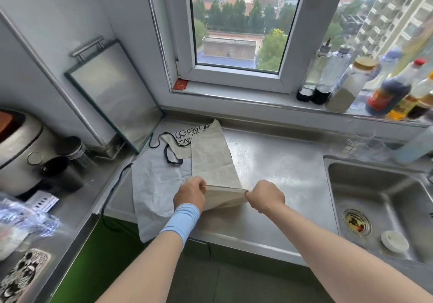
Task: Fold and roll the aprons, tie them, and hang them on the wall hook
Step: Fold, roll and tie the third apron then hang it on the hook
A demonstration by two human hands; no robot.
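Left hand (pixel 191 192), right hand (pixel 264 196), fists on apron (pixel 210 160)

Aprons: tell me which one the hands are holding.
The beige apron, gripped by the left hand and right hand; the grey apron lies spread beside it.

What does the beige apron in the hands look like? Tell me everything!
The beige apron looks like thin, wrinkled cloth, folded into a long strip lying on the steel counter. Its far end shows black lettering and black strings. The left hand and right hand pinch its near fold, raised slightly. It overlaps a grey cloth.
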